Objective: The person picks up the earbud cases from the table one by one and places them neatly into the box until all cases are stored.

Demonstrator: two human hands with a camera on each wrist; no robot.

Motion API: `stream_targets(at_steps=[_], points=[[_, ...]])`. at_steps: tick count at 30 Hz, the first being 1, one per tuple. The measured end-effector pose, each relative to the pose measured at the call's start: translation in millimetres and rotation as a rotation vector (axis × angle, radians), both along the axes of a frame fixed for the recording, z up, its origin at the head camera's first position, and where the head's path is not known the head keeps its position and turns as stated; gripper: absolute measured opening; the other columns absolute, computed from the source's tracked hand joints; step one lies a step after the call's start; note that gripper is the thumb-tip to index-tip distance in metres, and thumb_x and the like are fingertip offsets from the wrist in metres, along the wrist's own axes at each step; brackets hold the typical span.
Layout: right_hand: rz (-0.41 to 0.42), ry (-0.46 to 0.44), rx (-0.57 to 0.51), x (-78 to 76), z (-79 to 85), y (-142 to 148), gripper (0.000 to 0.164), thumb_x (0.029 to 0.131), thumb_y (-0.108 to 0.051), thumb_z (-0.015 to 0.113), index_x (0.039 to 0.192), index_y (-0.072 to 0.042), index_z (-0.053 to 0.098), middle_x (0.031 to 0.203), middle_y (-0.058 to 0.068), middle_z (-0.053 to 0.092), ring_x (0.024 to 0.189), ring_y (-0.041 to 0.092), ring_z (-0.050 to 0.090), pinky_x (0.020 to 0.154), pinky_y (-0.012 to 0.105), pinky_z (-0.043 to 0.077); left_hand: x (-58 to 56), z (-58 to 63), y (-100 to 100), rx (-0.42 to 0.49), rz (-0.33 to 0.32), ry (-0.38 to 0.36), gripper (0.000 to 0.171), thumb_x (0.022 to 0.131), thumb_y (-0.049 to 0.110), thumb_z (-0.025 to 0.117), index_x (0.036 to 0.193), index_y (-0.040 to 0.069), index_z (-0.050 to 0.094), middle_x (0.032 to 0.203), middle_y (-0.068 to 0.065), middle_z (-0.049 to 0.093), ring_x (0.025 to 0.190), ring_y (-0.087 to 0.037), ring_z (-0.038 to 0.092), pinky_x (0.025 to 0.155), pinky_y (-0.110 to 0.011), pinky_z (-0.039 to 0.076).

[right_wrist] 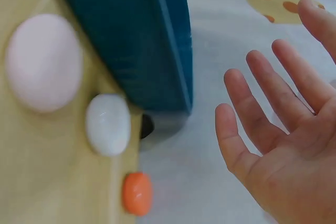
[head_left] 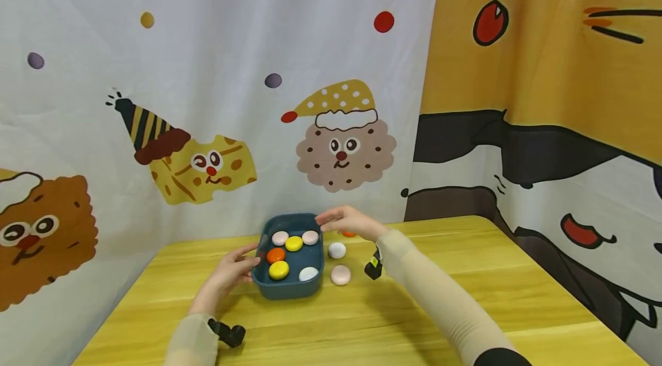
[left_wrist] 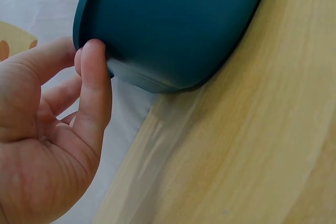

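In the head view, a dark blue bin (head_left: 289,293) is seen at the far part of the wooden table (head_left: 289,331). Its rim is pinched at the left by the left hand (head_left: 227,274). Inside it, two pale pink pieces (head_left: 280,238), two yellow pieces (head_left: 278,270), an orange piece (head_left: 276,255) and a white piece (head_left: 308,274) are contained. The right hand (head_left: 357,222) is held near the far right corner. Under and beside that arm, a loose white piece (head_left: 337,250), a loose pink piece (head_left: 341,275) and a loose orange piece (head_left: 349,234), partly hidden by the hand, are left on the table. Behind, a printed curtain (head_left: 217,38) is hung.

In the left wrist view, the bin's edge is grasped between thumb and fingers, with a fingertip laid against the outer wall.

In the right wrist view, the right hand's fingers are spread and nothing is held; the bin's wall is seen apart from them. The three loose pieces are shown on the table beside the bin.
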State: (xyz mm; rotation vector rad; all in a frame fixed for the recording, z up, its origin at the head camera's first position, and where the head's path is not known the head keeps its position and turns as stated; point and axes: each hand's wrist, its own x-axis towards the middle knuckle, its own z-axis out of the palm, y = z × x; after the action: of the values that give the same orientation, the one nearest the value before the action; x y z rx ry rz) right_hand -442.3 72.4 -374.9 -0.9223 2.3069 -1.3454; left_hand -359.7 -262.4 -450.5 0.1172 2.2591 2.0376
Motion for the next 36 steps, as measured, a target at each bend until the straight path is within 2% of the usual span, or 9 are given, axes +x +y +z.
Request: stream_targets(at_steps=[5,8,17,24,29,36], points=[[0.001,-0.053,-0.061,7.1,-19.9,15,0.043,0.094,-0.023,0.065,0.134,-0.009,0.058,0.135,0.013,0.056,0.117,0.022,0.056,0.102,0.057,0.037,0.8,0.0,-3,0.001,0.003,-0.011,0.058,0.098,0.008,0.057,0.149,-0.003,0.031,0.107,-0.023,0.057,0.061,-0.012,0.055,0.062,-0.026,0.055],[-0.003,-0.084,-0.09,11.1,-31.8,20,0.048,0.092,-0.024,0.067,0.135,-0.003,0.056,0.137,0.018,0.053,0.117,0.023,0.056,0.102,0.058,0.037,0.4,0.0,-4,0.0,0.013,-0.019,0.057,0.098,0.007,0.056,0.149,-0.002,0.032,0.108,-0.023,0.057,0.062,-0.012,0.056,0.062,-0.026,0.055],[-0.011,-0.136,-0.122,19.3,-63.2,28,0.049,0.092,-0.018,0.066,0.136,0.002,0.054,0.137,0.019,0.052,0.115,0.022,0.057,0.101,0.05,0.041,-3.1,-2.1,-5,0.003,0.028,-0.01,0.059,0.097,0.01,0.059,0.149,0.001,0.033,0.111,-0.023,0.06,0.062,-0.013,0.057,0.061,-0.027,0.055],[-0.027,-0.153,-0.119,24.4,-82.5,33,0.051,0.089,-0.018,0.07,0.134,0.002,0.056,0.134,0.019,0.055,0.116,0.024,0.057,0.096,0.044,0.045,-3.0,-1.5,-4,-0.004,0.032,-0.014,0.057,0.098,0.009,0.058,0.149,0.001,0.034,0.108,-0.022,0.058,0.063,-0.013,0.056,0.062,-0.027,0.055],[-0.019,-0.146,-0.118,24.2,-91.9,36,0.052,0.087,-0.016,0.072,0.133,0.003,0.056,0.133,0.02,0.055,0.116,0.024,0.058,0.099,0.041,0.044,-2.1,-1.8,-2,-0.002,0.031,-0.022,0.057,0.097,0.009,0.058,0.149,0.001,0.034,0.104,-0.02,0.057,0.063,-0.013,0.056,0.061,-0.027,0.055],[0.012,-0.112,-0.074,27.9,-93.0,38,0.054,0.087,-0.013,0.072,0.134,0.005,0.054,0.134,0.019,0.055,0.117,0.028,0.056,0.102,0.042,0.041,-1.9,-2.8,-1,0.003,0.025,-0.023,0.059,0.097,0.011,0.06,0.149,0.001,0.035,0.107,-0.021,0.059,0.063,-0.013,0.057,0.06,-0.027,0.055]])
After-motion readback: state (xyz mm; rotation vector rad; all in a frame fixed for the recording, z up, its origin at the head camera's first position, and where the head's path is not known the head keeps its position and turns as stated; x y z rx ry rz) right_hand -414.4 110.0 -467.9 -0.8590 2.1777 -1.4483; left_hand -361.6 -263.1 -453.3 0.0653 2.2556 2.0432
